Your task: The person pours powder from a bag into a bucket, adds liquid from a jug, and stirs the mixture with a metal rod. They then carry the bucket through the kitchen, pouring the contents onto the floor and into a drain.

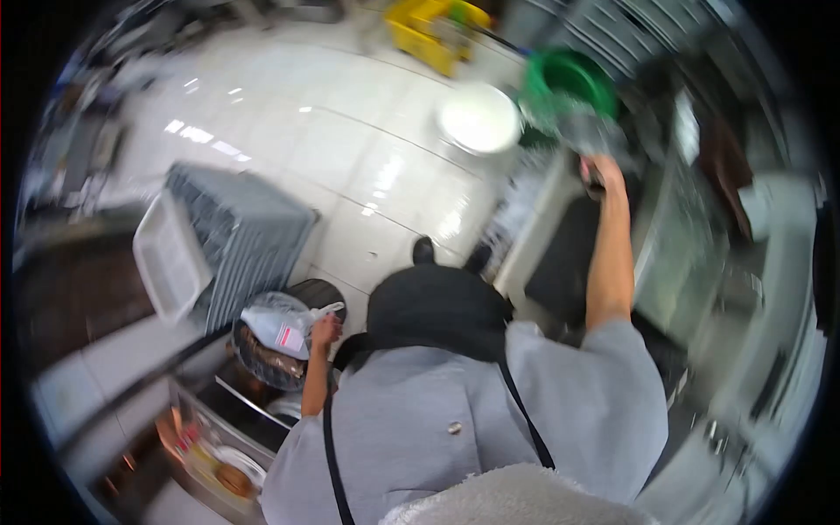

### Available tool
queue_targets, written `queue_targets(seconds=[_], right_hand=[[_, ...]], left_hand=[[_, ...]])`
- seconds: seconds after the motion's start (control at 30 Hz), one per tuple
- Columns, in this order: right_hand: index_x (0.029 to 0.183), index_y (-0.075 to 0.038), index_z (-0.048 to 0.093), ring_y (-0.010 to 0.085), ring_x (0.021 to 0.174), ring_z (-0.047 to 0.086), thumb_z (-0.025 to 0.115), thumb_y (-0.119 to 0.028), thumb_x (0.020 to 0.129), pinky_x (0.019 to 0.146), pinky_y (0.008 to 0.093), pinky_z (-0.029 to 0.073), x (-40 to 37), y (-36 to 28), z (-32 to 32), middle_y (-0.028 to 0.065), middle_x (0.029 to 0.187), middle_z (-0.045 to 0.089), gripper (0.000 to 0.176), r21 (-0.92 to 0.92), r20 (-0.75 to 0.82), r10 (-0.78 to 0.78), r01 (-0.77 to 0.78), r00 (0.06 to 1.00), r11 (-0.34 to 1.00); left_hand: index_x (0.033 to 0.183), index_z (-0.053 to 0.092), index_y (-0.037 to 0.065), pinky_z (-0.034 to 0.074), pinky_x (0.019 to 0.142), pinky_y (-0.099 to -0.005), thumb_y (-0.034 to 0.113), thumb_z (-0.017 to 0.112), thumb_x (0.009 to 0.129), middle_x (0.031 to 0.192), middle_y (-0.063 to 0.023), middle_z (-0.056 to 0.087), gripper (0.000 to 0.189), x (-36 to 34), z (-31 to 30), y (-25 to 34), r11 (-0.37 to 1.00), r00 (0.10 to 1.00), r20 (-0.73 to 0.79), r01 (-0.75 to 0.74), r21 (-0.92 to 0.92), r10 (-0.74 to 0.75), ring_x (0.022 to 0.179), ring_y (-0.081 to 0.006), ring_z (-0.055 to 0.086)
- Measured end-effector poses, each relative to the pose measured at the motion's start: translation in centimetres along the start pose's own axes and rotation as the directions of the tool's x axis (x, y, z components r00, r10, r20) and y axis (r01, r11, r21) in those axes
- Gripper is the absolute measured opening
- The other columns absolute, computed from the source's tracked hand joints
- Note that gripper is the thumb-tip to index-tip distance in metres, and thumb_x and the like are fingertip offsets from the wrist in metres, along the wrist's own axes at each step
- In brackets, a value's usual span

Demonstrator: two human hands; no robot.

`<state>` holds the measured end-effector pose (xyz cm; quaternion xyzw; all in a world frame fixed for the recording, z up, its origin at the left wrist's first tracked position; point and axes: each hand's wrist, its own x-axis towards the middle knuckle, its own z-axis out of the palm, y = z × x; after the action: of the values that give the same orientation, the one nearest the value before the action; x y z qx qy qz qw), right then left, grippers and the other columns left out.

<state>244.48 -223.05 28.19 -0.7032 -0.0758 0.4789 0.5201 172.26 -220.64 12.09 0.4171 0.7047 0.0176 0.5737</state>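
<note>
As I look down through the head camera, I find the right hand (598,168) closed in a fist round the dark handle (593,180) of a blurred, see-through or shiny vessel (591,129). The arm is stretched well forward, and the vessel is beside the green bucket (569,77), overlapping its near side in my view; I cannot tell whether they touch. The white round lid or tub (479,119) is near the bucket on the tiled floor (350,157), and beyond it I see a yellow container (429,31).

On the other side, the left hand (326,332) is low, its fingers bent, right by the narrow end of a pale package (278,328) with a white and red label. Blur keeps me from telling whether the fingers pinch it. The package shows over a round bin (267,367) with a clear liner. Near the bin are a grey crate (262,245) and a white tray (171,258), tilted against its side. Closer in, a box (197,468) holds a white dish (238,462) and other small things.
</note>
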Motion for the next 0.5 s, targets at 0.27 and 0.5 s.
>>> queue_targets(seconds=[0.27,0.5], right_hand=[[0.087,0.004,0.058,0.0292,0.083,0.059,0.051,-0.018,0.067,0.071,0.0371,0.046,9.1,3.9,4.6,0.0187,0.084,0.06,0.03,-0.777,-0.417,-0.294,-0.17,0.86,0.606],[0.104,0.002,0.038,0.0351,0.086,0.057,0.053,-0.015,0.074,0.074,0.0427,0.046,4.9,-1.5,5.6,0.0227,0.093,0.057,0.038,-0.969,-0.225,-0.612,-0.11,0.758,0.22]], left_hand=[[0.083,0.057,0.0,0.041,0.041,-0.0288,0.038,0.042,0.084,0.065,-0.0112,0.057,0.041,-6.5,-0.5,-3.5,0.987,0.99,-0.02,0.135,-0.092,-0.137,0.051,-0.0187,0.055],[0.088,0.056,-0.001,0.043,0.045,-0.0307,0.038,0.043,0.083,0.072,-0.014,0.058,0.042,-3.8,2.6,-3.5,0.997,0.998,0.044,0.04,0.068,-0.043,0.055,-0.0213,0.056]])
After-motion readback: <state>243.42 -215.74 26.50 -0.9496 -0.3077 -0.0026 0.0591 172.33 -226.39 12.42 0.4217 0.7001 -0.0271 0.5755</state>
